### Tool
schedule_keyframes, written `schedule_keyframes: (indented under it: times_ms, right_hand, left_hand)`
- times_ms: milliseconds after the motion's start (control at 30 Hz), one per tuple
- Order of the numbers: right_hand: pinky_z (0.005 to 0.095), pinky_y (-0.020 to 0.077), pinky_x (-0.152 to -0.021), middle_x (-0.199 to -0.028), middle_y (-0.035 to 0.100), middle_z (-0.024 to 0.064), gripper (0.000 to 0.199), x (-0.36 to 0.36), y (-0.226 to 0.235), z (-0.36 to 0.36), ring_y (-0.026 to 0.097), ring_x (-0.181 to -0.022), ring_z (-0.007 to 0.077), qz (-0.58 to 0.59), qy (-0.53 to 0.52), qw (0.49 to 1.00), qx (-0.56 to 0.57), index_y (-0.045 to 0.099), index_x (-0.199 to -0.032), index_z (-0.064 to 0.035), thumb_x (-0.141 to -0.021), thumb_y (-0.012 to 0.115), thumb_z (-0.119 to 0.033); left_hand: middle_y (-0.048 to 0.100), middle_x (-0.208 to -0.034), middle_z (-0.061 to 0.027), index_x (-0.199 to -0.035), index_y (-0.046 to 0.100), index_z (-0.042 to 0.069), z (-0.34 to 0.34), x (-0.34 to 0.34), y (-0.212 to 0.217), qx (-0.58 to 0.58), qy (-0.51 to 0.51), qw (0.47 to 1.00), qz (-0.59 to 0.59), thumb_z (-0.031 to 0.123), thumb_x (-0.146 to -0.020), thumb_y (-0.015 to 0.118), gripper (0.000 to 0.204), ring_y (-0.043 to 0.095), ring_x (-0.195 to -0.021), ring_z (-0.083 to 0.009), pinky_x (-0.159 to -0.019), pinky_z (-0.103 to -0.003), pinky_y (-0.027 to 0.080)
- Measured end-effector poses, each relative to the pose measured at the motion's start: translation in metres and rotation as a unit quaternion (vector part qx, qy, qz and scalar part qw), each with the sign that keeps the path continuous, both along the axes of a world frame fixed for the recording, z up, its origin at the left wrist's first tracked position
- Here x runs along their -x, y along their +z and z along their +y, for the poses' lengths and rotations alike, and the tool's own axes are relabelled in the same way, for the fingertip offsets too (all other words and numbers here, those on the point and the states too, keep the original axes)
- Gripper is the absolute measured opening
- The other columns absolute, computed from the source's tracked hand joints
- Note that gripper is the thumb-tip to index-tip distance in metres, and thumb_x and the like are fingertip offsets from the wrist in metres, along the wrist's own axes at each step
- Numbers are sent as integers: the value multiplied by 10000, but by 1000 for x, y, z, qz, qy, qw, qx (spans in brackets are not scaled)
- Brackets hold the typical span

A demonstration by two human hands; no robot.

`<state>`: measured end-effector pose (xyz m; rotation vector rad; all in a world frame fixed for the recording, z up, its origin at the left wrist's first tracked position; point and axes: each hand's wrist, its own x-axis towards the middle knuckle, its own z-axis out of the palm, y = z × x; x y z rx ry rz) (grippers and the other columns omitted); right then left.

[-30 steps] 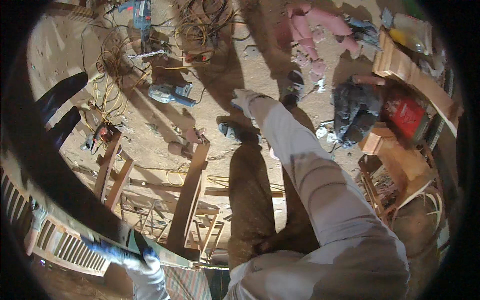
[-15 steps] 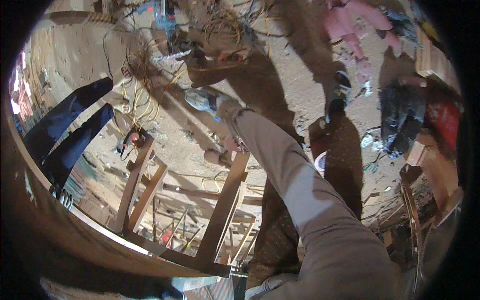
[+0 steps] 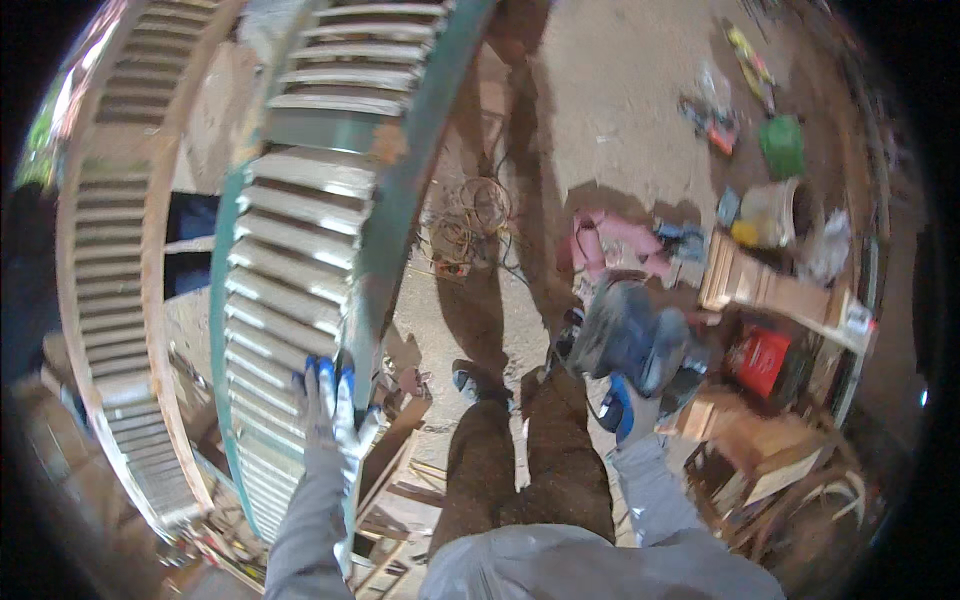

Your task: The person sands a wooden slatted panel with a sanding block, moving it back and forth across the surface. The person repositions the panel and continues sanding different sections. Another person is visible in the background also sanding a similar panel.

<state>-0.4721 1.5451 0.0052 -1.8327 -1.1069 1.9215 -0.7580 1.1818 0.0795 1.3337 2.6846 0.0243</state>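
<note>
A tall louvred shutter (image 3: 290, 240) with a worn green frame and pale slats stands tilted on the left. My left hand (image 3: 335, 400), in a white and blue glove, lies against its slats and inner edge, fingers spread. On the right, my right hand (image 3: 625, 405), also gloved, is closed on a dark blue and grey power tool (image 3: 635, 335). Motion smears the tool, so its exact kind does not show. It is held in the air, apart from the shutter.
A second louvred shutter (image 3: 120, 290), brown-framed, stands farther left. Cables (image 3: 465, 225) and a pink cloth (image 3: 615, 245) lie on the floor ahead. At right are a red box (image 3: 755, 360), wooden pieces (image 3: 750, 280), a green container (image 3: 780, 145) and a yellowish bucket (image 3: 775, 212).
The view has swung from floor and wooden trestle to the two shutters. A sleeved arm stretched out forward before; now my left hand rests on the shutter and my right holds the power tool.
</note>
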Motion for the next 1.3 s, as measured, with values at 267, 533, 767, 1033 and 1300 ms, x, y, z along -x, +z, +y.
schedule_keyframes:
  times_ms: [267, 533, 767, 1033, 1300]
  right_hand:
    - [309, 547, -664, -977, 737, 80, 552, 20, 91, 154, 683, -773, 157, -48, 261, 948, -177, 622, -1300, 1, -842, 875, -176]
    - [459, 543, -991, -1240, 710, 243, 886, 166, 188, 113, 689, -1168, 393, 50, 746, 548, -376, 443, -1541, -87, -790, 864, -292]
    - [488, 549, -949, -1201, 725, 211, 713, 295, 241, -80, 695, -1117, 389, 61, 911, 175, -368, 509, -1489, -128, -854, 752, -342]
    - [432, 574, -946, -1216, 739, 121, 465, 333, 178, -223, 716, -1106, 313, 52, 932, -103, -344, 651, -1294, -177, -903, 670, -427]
    - [469, 603, -806, -1120, 740, 182, 454, 255, 195, -336, 749, -972, 340, 117, 950, -36, -289, 542, -1287, -90, -936, 688, -338]
  left_hand:
    - [515, -1500, -158, -1400, 563, 71, -25, -1, -37, -35, 14, 990, 136, 299, -813, 746, 656, 437, -1439, -411, -1225, -679, 256]
    - [263, -1671, -284, -1592, 348, 4, 100, -114, 18, -299, 447, 843, 13, 330, -882, 706, 859, 193, -1577, -437, -1278, -589, 116]
    - [532, -1486, -222, -1375, 604, 21, 98, -139, 151, -391, 290, 871, 61, 362, -844, 732, 644, 439, -1422, -462, -1184, -685, 241]
    - [684, -1228, -149, -1230, 683, 72, -1, -106, 115, -301, 485, 821, 26, 409, -944, 642, 445, 655, -1114, -343, -982, -509, 487]
    - [744, -1019, -112, -1055, 745, 81, -87, -174, 116, -238, 594, 762, 96, 291, -908, 639, 277, 707, -939, -327, -870, -468, 531]
